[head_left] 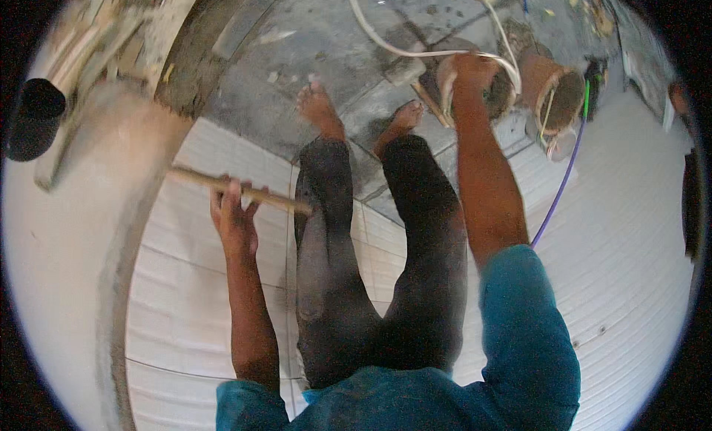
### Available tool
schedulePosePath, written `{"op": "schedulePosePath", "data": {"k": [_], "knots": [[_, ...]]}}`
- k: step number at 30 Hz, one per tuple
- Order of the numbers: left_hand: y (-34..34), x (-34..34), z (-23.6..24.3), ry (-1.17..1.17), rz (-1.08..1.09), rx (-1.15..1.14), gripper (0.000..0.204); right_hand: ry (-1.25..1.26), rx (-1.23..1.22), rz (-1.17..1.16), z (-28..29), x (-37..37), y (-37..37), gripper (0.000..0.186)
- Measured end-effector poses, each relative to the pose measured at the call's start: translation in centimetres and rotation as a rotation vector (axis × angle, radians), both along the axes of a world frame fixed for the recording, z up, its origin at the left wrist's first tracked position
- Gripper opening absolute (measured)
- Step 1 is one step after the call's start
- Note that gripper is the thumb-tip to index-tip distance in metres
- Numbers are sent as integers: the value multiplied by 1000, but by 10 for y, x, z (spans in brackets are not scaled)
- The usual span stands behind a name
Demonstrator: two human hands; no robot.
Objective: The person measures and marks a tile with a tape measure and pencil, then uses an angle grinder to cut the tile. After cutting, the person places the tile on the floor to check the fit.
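A thin, light-brown stick [285,202] lies across my left hand [239,209], the fingers curled round it, beside my left knee. Its nearer-to-middle end overlaps my dark trouser leg. My right arm stretches far forward, and my right hand [472,71] is at the opening of a round clay-coloured container [445,81]. Its fingers are blurred and partly hidden, so their grip does not show. A white hose or cable [378,40] curves past the back of that hand. To the right, a second brownish container [540,74] lies with its mouth toward me.
My bare feet [320,111] stand on a wet grey floor [252,97]. White ridged tiles [185,297] line the near area. A purple cord [558,196] with a green part runs down the right. A pale ledge [81,268] and dark round opening [37,118] are at left.
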State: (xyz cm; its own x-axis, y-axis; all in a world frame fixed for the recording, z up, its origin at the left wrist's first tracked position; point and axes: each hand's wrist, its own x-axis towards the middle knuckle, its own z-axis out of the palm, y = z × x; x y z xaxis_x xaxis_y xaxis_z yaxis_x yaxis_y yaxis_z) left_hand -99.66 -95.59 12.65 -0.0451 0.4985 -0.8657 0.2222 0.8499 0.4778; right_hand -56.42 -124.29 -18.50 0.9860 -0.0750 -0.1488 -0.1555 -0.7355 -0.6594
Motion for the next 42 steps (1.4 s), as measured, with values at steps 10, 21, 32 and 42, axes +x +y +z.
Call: {"op": "schedulePosePath", "data": {"k": [10, 21, 32, 42], "knots": [[-23, -3, -111, -130, 457, -33, 34, 1, 93, 308, -48, 74, 1, 53], [-28, -12, -187, -139, 579, -53, 60, -81, -287, 1004, 30, 2, 70, 56], [-3, -39, -245, -301, 732, -257, 66, 560, -132, 1374, 97, -305, 250, 42], [10, -116, -204, 217, -350, 359, 81, 902, -44, 952, 99, -316, 264, 32]]}}
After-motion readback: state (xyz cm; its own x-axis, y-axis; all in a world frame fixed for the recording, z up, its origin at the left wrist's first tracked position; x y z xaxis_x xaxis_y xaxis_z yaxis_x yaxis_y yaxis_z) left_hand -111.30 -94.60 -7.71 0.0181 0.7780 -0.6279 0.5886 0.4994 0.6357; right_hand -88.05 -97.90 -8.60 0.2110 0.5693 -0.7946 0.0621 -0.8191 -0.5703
